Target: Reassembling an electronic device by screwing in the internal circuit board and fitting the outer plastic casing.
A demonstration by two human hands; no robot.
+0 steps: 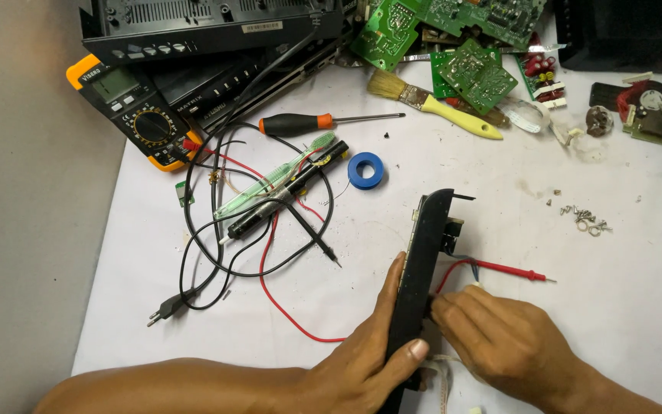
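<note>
Two hands, left hand point(365, 360) and right hand point(499, 341), hold long black panel point(423, 268) pointing away.

multimeter screen point(115, 83) | top left | grey rectangle | white label point(262, 27) | black case top

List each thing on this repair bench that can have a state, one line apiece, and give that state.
left hand: gripping the black panel
right hand: fingertips on the panel's near edge
black panel: held on edge
red probe: lying loose on the white sheet
multimeter: display blank, leads attached
mains plug: unplugged
screwdriver: lying flat
paintbrush: lying flat
blue tape roll: flat
screws: loose in a pile
</note>
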